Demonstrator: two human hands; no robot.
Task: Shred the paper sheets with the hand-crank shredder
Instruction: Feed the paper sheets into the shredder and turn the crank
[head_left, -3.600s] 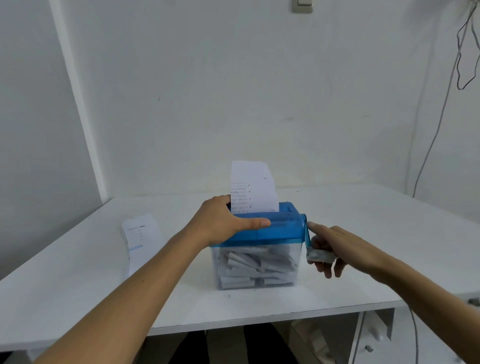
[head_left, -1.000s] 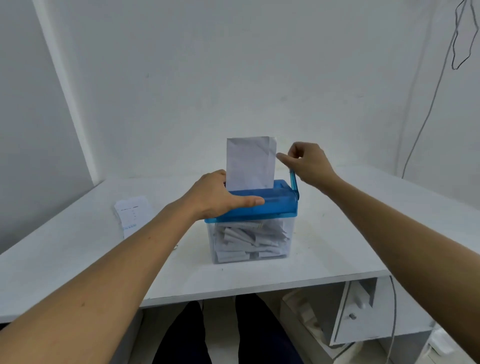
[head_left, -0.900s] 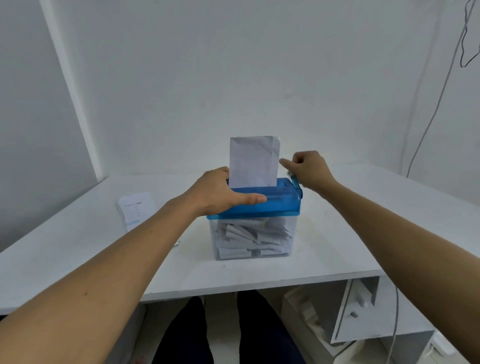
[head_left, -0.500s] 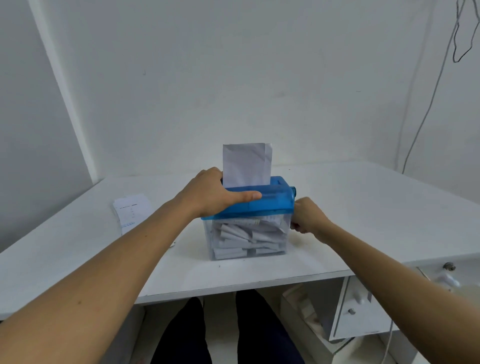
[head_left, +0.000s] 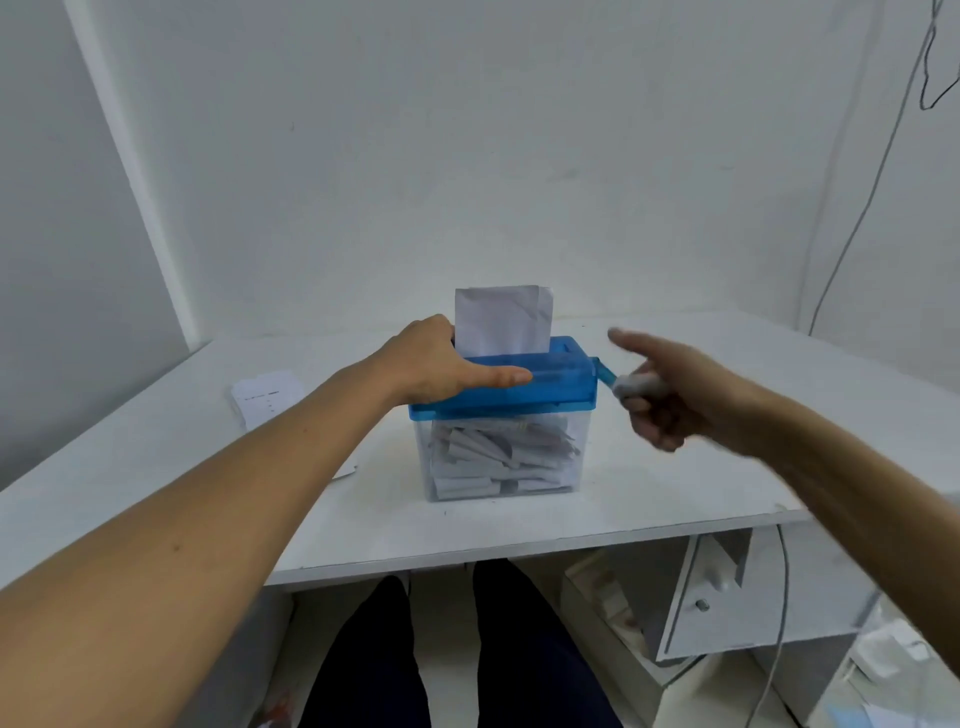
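A hand-crank shredder (head_left: 550, 384) with a blue top and a clear bin (head_left: 504, 457) full of paper strips stands mid-table. A white paper sheet (head_left: 503, 319) sticks upright out of its slot. My left hand (head_left: 441, 366) grips the left part of the blue top, thumb laid along the front. My right hand (head_left: 670, 395), blurred by motion, holds the grey crank handle (head_left: 636, 385) at the shredder's right side, forefinger stretched out.
A small stack of printed sheets (head_left: 267, 397) lies on the white table (head_left: 675, 499) to the left. Walls close in behind and on the left. A cable (head_left: 852, 228) hangs at the right. A drawer unit (head_left: 727, 597) and my legs are under the table.
The sheet has sunk lower into the slot over the frames. My right hand has carried the crank handle round, from low beside the bin up to level with the blue top. My left hand stays put.
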